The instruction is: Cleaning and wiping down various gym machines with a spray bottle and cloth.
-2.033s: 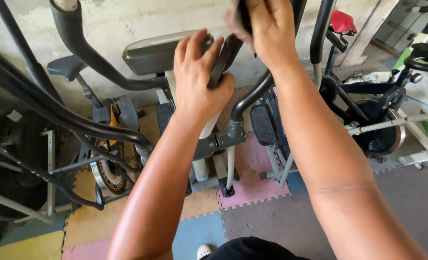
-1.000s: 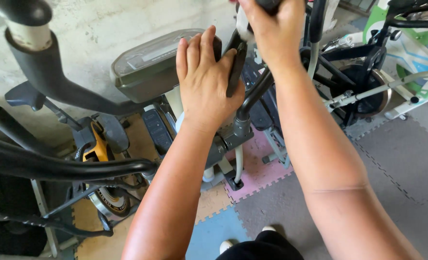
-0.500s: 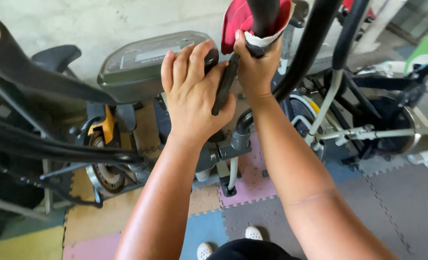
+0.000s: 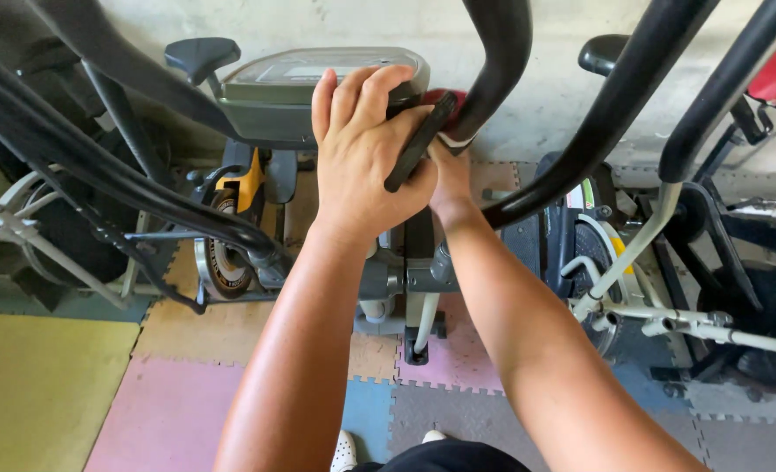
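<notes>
Left hand point(image 4: 366, 162): laid over the front edge of the grey console point(image 4: 318, 87), fingers curled together, thumb side pressed against a flat black bar point(image 4: 419, 142) that slants up toward the handlebar.

Right hand point(image 4: 449, 179): mostly hidden behind the left; it looks closed around the lower end of the curved black handlebar point(image 4: 502, 61), at a pale band with a scrap of red cloth point(image 4: 445, 96) just above. How tight the grip is, I cannot tell.

Handling, as a judgement: the bar looks thin, rigid and light, smooth enough to slip; best pinched along its flat faces near the middle. The handlebar is stiff tube, fixed to the machine, safe to grip hard.

Around: the exercise machine's post and flywheel point(image 4: 222, 262) below the console; a second machine point(image 4: 711, 262) at the right; black seat point(image 4: 200, 57) behind; foam floor tiles point(image 4: 169, 411) in yellow, pink, grey and blue; white shoe tips point(image 4: 344, 450) at the bottom edge.
</notes>
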